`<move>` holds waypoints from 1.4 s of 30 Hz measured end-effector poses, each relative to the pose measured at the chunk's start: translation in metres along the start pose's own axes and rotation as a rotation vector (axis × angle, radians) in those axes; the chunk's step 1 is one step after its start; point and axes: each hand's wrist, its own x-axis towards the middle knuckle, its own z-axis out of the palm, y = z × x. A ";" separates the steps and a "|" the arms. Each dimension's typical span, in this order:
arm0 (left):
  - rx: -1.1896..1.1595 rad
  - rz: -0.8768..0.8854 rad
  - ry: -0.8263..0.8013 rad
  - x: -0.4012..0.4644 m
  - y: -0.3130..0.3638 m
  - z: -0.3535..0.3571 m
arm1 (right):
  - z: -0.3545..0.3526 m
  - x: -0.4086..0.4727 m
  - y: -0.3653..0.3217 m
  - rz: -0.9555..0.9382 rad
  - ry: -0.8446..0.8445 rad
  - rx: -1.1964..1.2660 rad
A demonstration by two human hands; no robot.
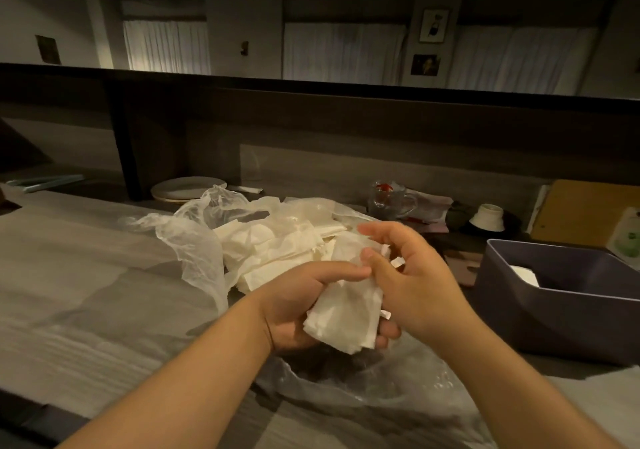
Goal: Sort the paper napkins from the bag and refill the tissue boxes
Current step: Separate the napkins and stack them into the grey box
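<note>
My left hand (298, 305) grips a small stack of white paper napkins (346, 317) from below, thumb laid across the top. My right hand (412, 282) pinches the upper edge of that stack with thumb and fingers, the index finger stretched out to the left. Behind my hands a clear plastic bag (194, 241) lies open on the table with several loose white napkins (277, 244) spilling from it. A dark purple tissue box (554, 317) stands to the right, open at the top, with a few white napkins (524, 274) inside.
More clear plastic (363, 389) lies under my wrists on the grey wooden table (86, 293). At the back stand a stack of white plates (183, 187), a glass mug (391, 199), an upturned white bowl (488, 216) and a brown cardboard box (588, 213).
</note>
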 end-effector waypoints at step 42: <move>-0.521 0.300 0.317 0.002 0.008 -0.023 | -0.018 0.007 0.013 -0.003 -0.582 -0.684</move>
